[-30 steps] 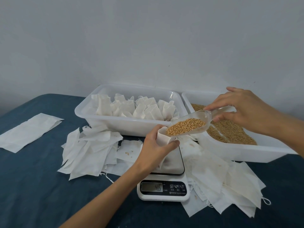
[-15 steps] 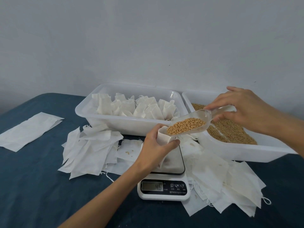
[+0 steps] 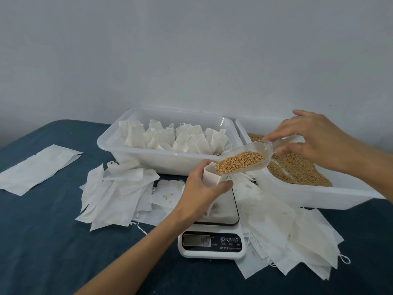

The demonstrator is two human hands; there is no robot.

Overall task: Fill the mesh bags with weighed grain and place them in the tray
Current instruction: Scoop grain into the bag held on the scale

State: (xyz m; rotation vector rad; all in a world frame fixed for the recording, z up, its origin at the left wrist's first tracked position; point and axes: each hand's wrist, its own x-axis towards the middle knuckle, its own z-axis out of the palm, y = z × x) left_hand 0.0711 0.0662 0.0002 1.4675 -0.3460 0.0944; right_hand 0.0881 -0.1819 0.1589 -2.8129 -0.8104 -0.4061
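My left hand [image 3: 201, 186] grips a white mesh bag [image 3: 210, 177] upright on the digital scale [image 3: 214, 239], whose display reads 46. My right hand [image 3: 312, 137] holds the handle of a clear plastic scoop [image 3: 253, 155] loaded with golden grain [image 3: 239, 162]. The scoop's lip sits over the bag's open mouth. A white tray [image 3: 148, 157] behind holds several filled bags [image 3: 178, 139]. A second white tray [image 3: 331, 194] at the right holds loose grain [image 3: 297, 171].
Piles of empty white bags lie left of the scale [image 3: 114, 192] and to its right [image 3: 287, 233]. A flat folded white sheet [image 3: 36, 167] rests at the far left on the dark blue table [image 3: 42, 241]. A pale wall stands behind the trays.
Almost nothing differs: the scoop stays poised over the bag's mouth, nudged very slightly, and the scale reading is unchanged.
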